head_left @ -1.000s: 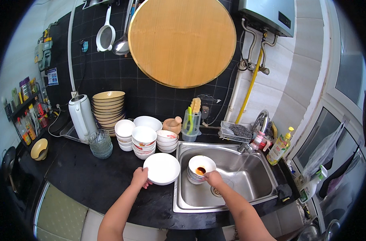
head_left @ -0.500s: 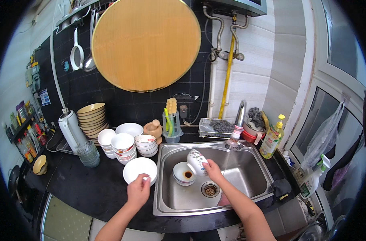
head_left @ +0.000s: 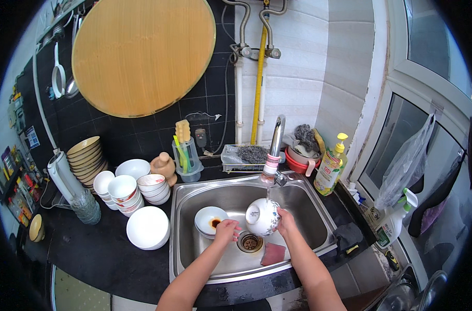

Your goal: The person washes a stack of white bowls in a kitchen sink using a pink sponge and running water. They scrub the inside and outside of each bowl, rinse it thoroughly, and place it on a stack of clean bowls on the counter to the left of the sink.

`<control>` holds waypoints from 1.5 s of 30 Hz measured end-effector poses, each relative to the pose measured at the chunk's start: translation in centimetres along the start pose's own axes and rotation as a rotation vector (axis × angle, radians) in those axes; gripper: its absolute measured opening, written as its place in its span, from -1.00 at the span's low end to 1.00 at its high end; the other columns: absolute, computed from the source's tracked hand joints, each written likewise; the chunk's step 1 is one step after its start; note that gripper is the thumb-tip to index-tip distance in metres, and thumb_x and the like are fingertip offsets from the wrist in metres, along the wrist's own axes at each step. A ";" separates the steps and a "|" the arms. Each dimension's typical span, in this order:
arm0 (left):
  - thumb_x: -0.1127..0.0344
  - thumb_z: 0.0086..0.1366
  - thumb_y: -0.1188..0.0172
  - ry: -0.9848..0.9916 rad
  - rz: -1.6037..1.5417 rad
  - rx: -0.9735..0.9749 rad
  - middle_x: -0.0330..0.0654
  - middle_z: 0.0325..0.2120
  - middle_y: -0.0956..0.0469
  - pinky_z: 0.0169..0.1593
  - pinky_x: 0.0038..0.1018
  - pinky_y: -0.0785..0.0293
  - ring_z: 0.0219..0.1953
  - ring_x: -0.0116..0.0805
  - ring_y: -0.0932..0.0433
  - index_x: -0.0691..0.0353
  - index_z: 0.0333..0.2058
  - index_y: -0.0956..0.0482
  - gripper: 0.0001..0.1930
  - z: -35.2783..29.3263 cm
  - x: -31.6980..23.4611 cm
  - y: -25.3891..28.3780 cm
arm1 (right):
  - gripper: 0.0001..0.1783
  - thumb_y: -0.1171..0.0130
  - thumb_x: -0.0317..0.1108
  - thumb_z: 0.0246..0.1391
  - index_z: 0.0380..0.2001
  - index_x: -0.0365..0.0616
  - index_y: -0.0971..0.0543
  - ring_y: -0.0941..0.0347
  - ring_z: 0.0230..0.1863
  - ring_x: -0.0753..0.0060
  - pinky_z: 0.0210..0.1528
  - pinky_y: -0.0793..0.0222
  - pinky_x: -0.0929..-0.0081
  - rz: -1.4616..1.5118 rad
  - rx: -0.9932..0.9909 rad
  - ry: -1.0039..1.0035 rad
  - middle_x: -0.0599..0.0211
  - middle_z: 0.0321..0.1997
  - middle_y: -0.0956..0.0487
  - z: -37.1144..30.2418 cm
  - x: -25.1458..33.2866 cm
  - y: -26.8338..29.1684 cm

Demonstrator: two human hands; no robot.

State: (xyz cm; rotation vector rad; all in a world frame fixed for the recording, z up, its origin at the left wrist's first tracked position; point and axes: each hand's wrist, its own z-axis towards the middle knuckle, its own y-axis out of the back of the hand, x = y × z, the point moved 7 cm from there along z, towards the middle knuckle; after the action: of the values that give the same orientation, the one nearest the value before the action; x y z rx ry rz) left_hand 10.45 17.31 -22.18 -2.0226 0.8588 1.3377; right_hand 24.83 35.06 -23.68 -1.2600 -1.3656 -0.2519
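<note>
Right hand holds a round, shiny white flowered bowl.
Left hand is empty, fingers loosely bent; smooth white stacked bowls sit toward ten o'clock.

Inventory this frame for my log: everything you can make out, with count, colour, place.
Sink: one, grey, in counter
Tap: one, silver, sink's back
Floral bowl: one, white, beneath the tap
Sink bowls: stacked, count unclear, white, sink's left
Pad: one, pink, sink's front
Counter bowls: several, white, left of sink
Deep bowls: stack, tan, back left
Glass bowls: stack, clear, far left
Kettle: one, white, far left
Mortar: one, brown, behind counter bowls
Utensil holder: one, clear, behind sink
Wire rack: one, silver, behind sink
Soap bottle: one, yellowish, right of tap
Spray bottle: one, white, far right
Round board: one, tan, wall
Hose: one, yellow, wall
Left hand: one, bare, above sink bowls
Right hand: one, bare, grip on floral bowl
</note>
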 end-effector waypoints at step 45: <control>0.37 0.21 -0.04 -0.210 -0.443 0.443 -0.16 -0.19 -0.45 -0.18 -0.41 -0.48 -0.20 -0.37 -0.48 0.30 -0.05 -0.29 -0.66 0.5 -1.5 -7.0 | -0.10 0.00 0.26 -0.09 0.12 -0.28 -0.18 -0.29 0.05 0.25 0.01 -0.22 0.38 -0.591 0.032 -0.007 -0.02 0.07 -0.31 -2.9 1.7 -3.5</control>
State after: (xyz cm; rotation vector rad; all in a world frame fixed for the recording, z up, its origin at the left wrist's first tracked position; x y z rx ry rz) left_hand 15.04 22.51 -20.20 -1.5742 0.5127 0.9837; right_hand 24.28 32.34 -19.71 -0.8032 -1.7179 -0.6296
